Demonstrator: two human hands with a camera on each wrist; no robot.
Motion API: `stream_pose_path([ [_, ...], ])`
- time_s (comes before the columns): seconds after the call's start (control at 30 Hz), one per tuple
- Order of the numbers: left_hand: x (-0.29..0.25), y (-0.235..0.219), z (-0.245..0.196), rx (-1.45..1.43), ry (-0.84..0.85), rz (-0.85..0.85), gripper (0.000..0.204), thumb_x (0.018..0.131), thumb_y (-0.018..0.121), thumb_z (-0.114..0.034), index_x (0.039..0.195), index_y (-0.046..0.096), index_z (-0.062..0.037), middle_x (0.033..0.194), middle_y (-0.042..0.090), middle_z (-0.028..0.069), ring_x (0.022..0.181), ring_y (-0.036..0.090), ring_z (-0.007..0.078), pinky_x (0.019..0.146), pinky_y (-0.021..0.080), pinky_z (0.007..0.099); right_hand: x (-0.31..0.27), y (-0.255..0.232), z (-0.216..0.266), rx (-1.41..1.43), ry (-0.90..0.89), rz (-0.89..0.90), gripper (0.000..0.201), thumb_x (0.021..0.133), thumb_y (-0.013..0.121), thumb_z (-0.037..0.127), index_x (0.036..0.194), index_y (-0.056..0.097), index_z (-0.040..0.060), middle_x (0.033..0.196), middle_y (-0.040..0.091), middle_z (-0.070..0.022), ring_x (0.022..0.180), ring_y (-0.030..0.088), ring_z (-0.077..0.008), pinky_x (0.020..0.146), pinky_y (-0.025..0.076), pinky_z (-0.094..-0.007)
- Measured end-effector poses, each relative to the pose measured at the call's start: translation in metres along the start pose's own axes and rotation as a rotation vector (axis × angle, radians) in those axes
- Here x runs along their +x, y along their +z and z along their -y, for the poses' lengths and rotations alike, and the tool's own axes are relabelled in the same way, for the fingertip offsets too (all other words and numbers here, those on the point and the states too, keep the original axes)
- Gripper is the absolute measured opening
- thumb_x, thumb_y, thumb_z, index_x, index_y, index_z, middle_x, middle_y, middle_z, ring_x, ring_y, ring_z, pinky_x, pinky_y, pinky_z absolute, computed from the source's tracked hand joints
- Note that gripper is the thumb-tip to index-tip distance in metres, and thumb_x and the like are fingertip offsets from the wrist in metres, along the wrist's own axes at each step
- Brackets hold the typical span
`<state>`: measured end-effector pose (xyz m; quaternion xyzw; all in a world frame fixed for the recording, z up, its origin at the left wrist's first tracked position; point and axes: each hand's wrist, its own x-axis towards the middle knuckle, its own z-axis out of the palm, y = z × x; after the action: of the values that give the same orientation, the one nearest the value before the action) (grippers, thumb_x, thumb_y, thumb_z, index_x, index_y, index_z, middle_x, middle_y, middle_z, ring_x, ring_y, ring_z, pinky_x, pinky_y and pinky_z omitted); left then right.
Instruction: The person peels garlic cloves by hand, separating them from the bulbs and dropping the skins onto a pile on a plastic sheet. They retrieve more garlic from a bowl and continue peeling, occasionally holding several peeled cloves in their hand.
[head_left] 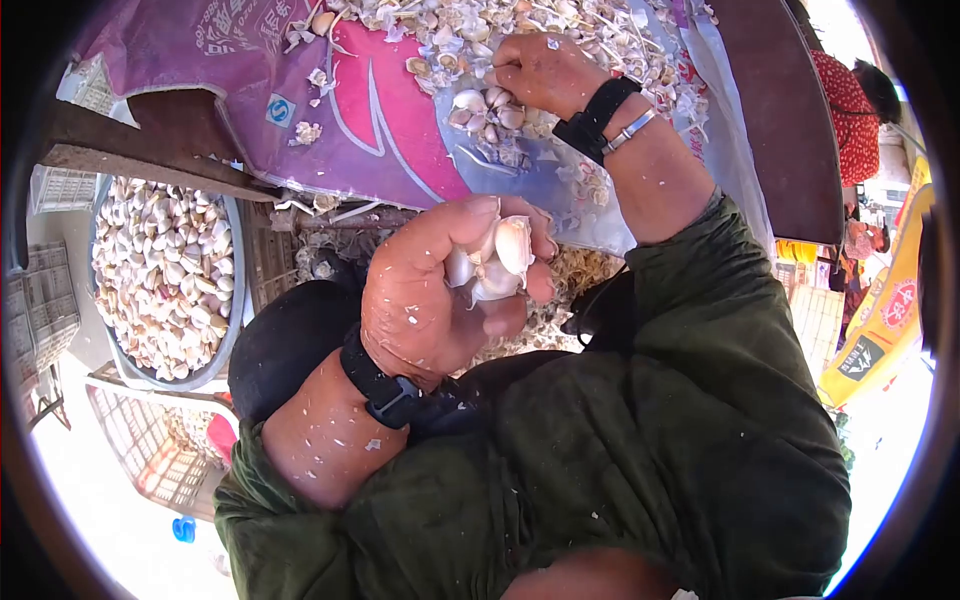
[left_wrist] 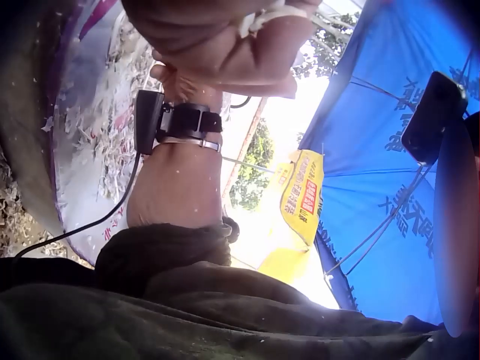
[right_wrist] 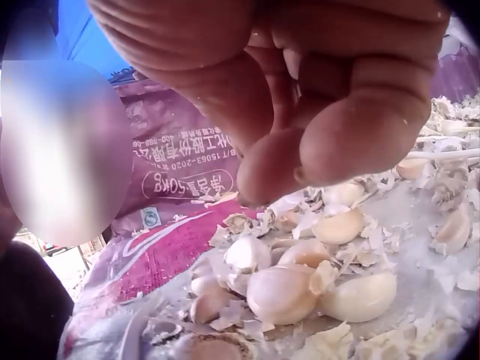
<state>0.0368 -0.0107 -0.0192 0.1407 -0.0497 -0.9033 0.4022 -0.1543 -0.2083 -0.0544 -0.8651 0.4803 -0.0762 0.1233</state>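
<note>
In the head view my left hand [head_left: 425, 285] holds several pale garlic cloves [head_left: 495, 262] in its curled fingers, palm turned up, low over the lap. The left wrist view shows only part of that hand [left_wrist: 225, 37]. My right hand [head_left: 550, 75] is farther forward, above a sack laid flat and strewn with garlic. From the right wrist view, the fingers of that hand [right_wrist: 337, 112] are curled, tips close together, and nothing shows between them. Just below them lie loose garlic cloves [right_wrist: 281, 294] among peeled skins. A small cluster of cloves [head_left: 490, 112] sits beside the right wrist.
Garlic and dry skins [head_left: 440, 25] cover the far part of the purple printed sack [head_left: 240, 50]. At the left stands a round tub [head_left: 238, 285] full of cloves, with a plastic crate [head_left: 130, 440] nearer me. A person in red [head_left: 848, 120] is at the right.
</note>
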Motion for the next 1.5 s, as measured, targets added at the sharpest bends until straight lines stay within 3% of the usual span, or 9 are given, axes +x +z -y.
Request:
stream_pose_path([
  [0.1,0.0,0.003,0.002,-0.018,0.046,-0.057,0.042,0.093,0.048,-0.037,0.098,0.062,0.0025,0.094,0.064,0.0161,0.068,0.063,0.0197,0.043,0.04,0.0237,0.001,-0.007,0.007,-0.384,-0.261,0.051,0.016,0.082,0.063,0.021,0.084,0.068,0.0063,0.085,0.068,-0.0121,0.084,0.066,-0.0297,0.075,0.053,-0.0381],
  [0.43,-0.011,-0.002,0.0,-0.032,0.194,0.041,0.038,0.095,0.048,-0.032,0.108,0.061,0.0022,0.098,0.06,0.0179,0.076,0.06,0.0242,0.047,0.044,0.0274,-0.024,-0.007,0.006,-0.409,-0.12,0.071,0.018,0.081,0.059,0.019,0.091,0.069,0.0076,0.095,0.069,-0.0109,0.09,0.067,-0.0276,0.077,0.053,-0.0354],
  [0.63,-0.066,-0.003,-0.044,-0.118,0.568,0.045,0.031,0.092,0.055,-0.022,0.109,0.059,0.0038,0.096,0.061,0.0157,0.083,0.06,0.0234,0.053,0.045,0.0292,-0.068,-0.04,0.036,0.649,0.31,0.041,0.02,0.09,0.061,0.015,0.108,0.065,0.005,0.073,0.067,-0.0041,0.067,0.063,-0.0087,0.055,0.048,-0.0244],
  [0.77,-0.133,-0.035,-0.109,-0.079,0.8,-0.211,0.025,0.092,0.055,-0.013,0.109,0.058,0.0048,0.1,0.06,0.0182,0.088,0.06,0.0274,0.065,0.051,0.0333,-0.112,-0.073,0.077,1.015,0.156,0.076,0.019,0.09,0.063,0.009,0.105,0.063,-0.0029,0.08,0.068,-0.0109,0.066,0.066,-0.0141,0.056,0.052,-0.0255],
  [0.9,-0.186,-0.071,-0.154,0.294,0.957,-0.728,0.042,0.092,0.053,-0.01,0.132,0.047,0.0016,0.132,0.046,0.0221,0.121,0.047,0.038,0.098,0.043,0.0577,-0.16,-0.117,0.135,1.349,-0.413,0.222,0.02,0.082,0.06,-0.012,0.101,0.062,-0.009,0.093,0.065,-0.0247,0.063,0.068,-0.0232,0.052,0.055,-0.0295],
  [1.0,-0.216,-0.12,-0.174,0.765,0.914,-1.048,0.052,0.094,0.05,-0.019,0.142,0.036,-0.0042,0.146,0.033,0.0166,0.137,0.028,0.0349,0.099,0.037,0.0642,-0.176,-0.15,0.183,1.476,-0.851,0.479,0.016,0.084,0.068,-0.005,0.096,0.066,-0.0141,0.093,0.065,-0.0345,0.066,0.07,-0.0311,0.063,0.062,-0.0352],
  [1.17,-0.187,-0.013,-0.12,0.573,1.157,-0.81,0.051,0.096,0.044,-0.021,0.144,0.036,-0.0039,0.15,0.028,0.0176,0.141,0.025,0.0336,0.103,0.036,0.0568,-0.189,-0.162,0.212,1.579,-1.053,0.484,0.014,0.088,0.061,-0.007,0.098,0.065,-0.0155,0.095,0.065,-0.0338,0.071,0.07,-0.0333,0.064,0.061,-0.0329],
  [1.3,-0.152,0.033,-0.079,0.503,0.809,-0.089,0.046,0.097,0.042,-0.02,0.133,0.042,0.0089,0.135,0.047,0.0241,0.124,0.049,0.0361,0.097,0.045,0.0455,-0.2,-0.174,0.222,1.527,-1.047,0.548,0.015,0.089,0.06,-0.007,0.099,0.065,-0.0155,0.096,0.065,-0.0335,0.072,0.07,-0.0333,0.064,0.061,-0.0326],
  [1.5,-0.075,0.057,0.0,0.561,0.371,-0.115,0.035,0.093,0.05,-0.021,0.117,0.056,0.0033,0.108,0.064,0.0141,0.09,0.066,0.0248,0.074,0.053,0.0367,-0.192,-0.188,0.224,1.439,-1.07,0.64,0.015,0.09,0.057,-0.006,0.099,0.065,-0.0155,0.097,0.065,-0.033,0.073,0.07,-0.0334,0.064,0.06,-0.0322],
])
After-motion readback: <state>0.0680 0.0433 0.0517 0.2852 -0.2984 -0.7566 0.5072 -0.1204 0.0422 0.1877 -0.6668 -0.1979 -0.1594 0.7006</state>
